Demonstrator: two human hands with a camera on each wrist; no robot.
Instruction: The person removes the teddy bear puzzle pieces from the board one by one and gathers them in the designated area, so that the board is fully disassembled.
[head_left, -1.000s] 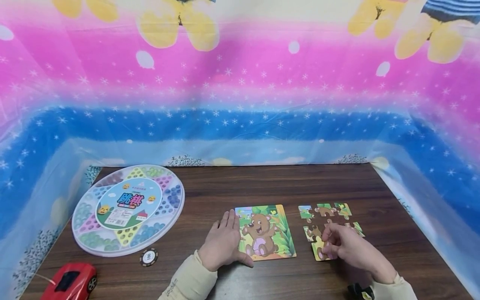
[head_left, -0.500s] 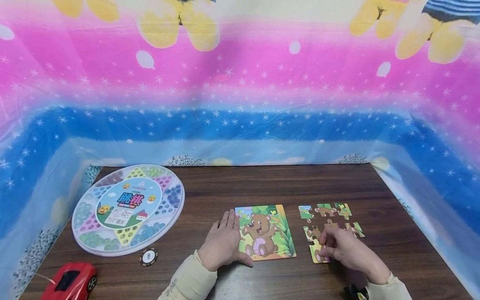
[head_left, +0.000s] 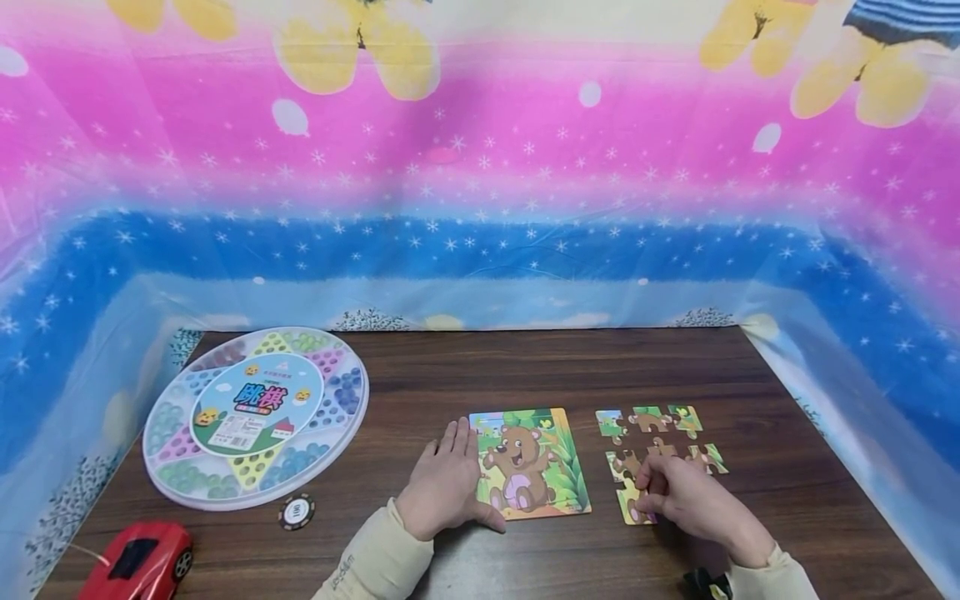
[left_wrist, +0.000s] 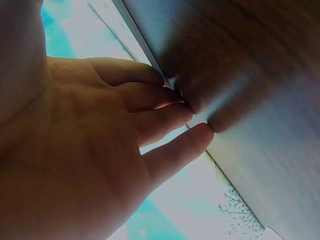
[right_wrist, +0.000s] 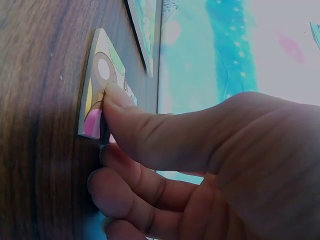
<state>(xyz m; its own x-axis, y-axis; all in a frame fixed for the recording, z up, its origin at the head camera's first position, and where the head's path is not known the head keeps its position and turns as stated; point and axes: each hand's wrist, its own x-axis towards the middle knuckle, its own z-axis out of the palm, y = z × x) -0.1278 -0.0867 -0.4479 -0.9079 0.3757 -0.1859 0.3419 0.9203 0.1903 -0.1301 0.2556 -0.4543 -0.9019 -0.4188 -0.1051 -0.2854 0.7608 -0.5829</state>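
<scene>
My left hand [head_left: 444,485] lies flat with straight fingers along the left edge of a square bear picture board [head_left: 566,471]. In the left wrist view its fingertips [left_wrist: 204,131] rest against the wood. My right hand [head_left: 693,500] pinches the edge of a bottom-left jigsaw piece [head_left: 627,507], which shows a bear's foot. The right wrist view has the thumb [right_wrist: 120,100] on that piece's face, its other fingers curled below. Directly above sits another jigsaw piece [head_left: 619,467]. Several more jigsaw pieces [head_left: 649,418] lie in loose rows, partly hidden behind the right hand.
A round Chinese checkers set [head_left: 258,417] with marbles under a clear lid occupies the table's left side. Near it are a poker chip [head_left: 297,512] and a red toy car [head_left: 142,562]. Printed cloth [head_left: 480,250] walls the wooden table [head_left: 465,367] at back and sides.
My right hand has shifted slightly left, and the jigsaw piece it pinches has slid left beneath the piece above it. The left hand has stayed put.
</scene>
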